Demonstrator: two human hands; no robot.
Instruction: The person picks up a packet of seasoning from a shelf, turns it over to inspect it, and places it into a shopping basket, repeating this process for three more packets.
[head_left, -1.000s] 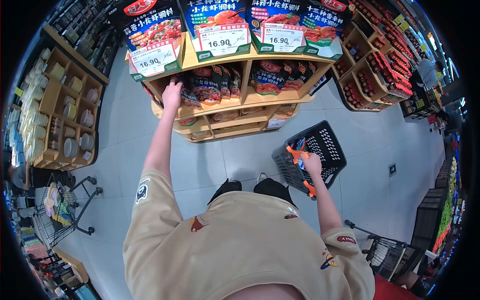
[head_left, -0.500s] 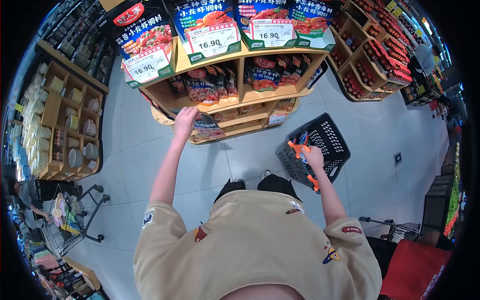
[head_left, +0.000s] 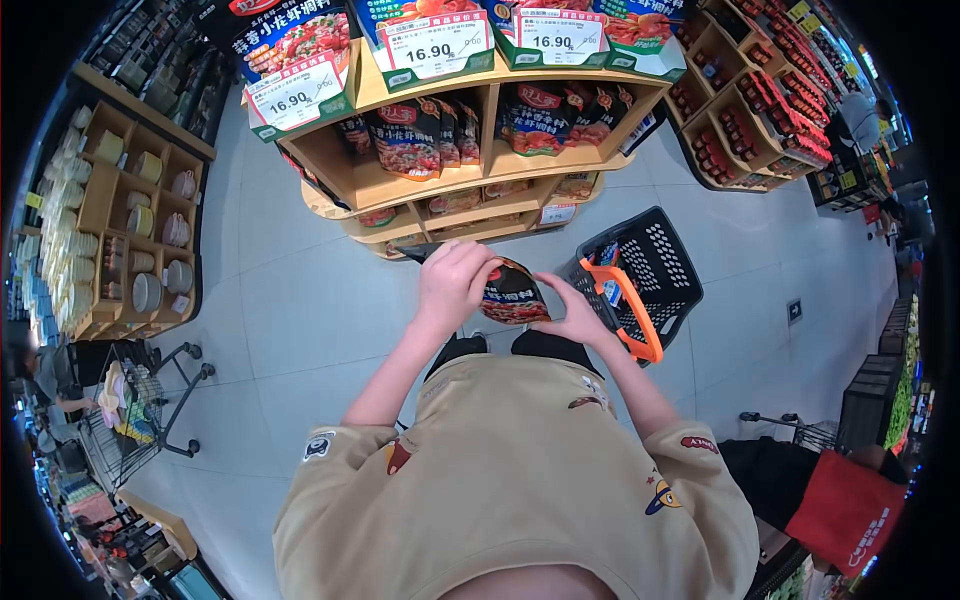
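Observation:
A dark crayfish seasoning packet [head_left: 512, 294] with white lettering and a red food picture is held in front of my body, below the shelf unit. My left hand [head_left: 455, 285] is closed on its left side. At the packet's right edge, the thumb and fingers of my right hand [head_left: 577, 316] grip it. Right beside that hand, a black shopping basket [head_left: 668, 262] stands on the floor, its orange handle [head_left: 640, 310] leaning over the near side. Some colourful packs [head_left: 609, 280] lie inside the basket, partly hidden.
Ahead stands a wooden shelf unit [head_left: 400, 200] with more seasoning packets [head_left: 408, 138] and price cards [head_left: 433, 52]. Crockery shelves [head_left: 130, 225] are at left, above a shopping cart [head_left: 125, 430] with a person beside it. Red-stocked shelves [head_left: 750, 120] rise at right; another person's red garment [head_left: 845, 510] is at lower right.
My left hand has brought the seasoning packet from the lower shelf toward my body. My right hand has let go of the basket handle and taken the packet's other edge; the basket now stands released.

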